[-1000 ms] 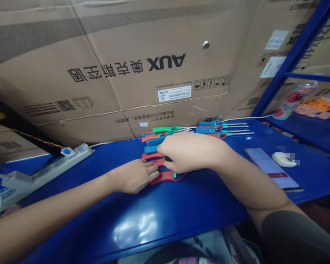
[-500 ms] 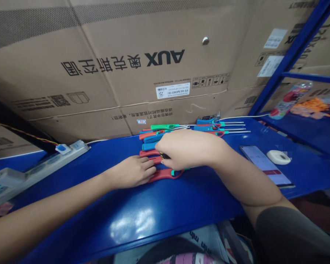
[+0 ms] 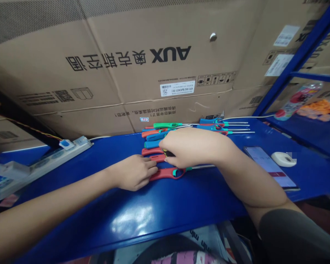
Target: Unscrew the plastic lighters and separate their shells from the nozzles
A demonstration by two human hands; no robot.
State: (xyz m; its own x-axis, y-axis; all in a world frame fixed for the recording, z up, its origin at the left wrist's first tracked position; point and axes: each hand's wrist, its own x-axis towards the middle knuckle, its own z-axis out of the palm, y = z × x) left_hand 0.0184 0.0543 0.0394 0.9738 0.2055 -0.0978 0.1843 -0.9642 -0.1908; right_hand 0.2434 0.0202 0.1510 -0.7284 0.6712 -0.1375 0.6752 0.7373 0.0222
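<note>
Head view: bare left hand [image 3: 134,172], loosely open, is rested against a red-and-teal plastic utility lighter [image 3: 166,173] on a glossy blue desk [image 3: 126,216]; right hand [image 3: 195,148] is curled closed over a black-handled lighter [image 3: 167,153].

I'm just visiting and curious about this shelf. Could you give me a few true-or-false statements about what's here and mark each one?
1. The left hand rests at the handle ends of long-nosed utility lighters. True.
2. The lighters lie on a wooden table. False: they lie on a glossy blue shelf.
3. All the lighters have green handles. False: their handles are red, blue or green.
4. A smartphone lies to the right of the right hand, its screen lit. True.
5. The box behind is printed Sony. False: the cardboard carton reads AUX.
</note>
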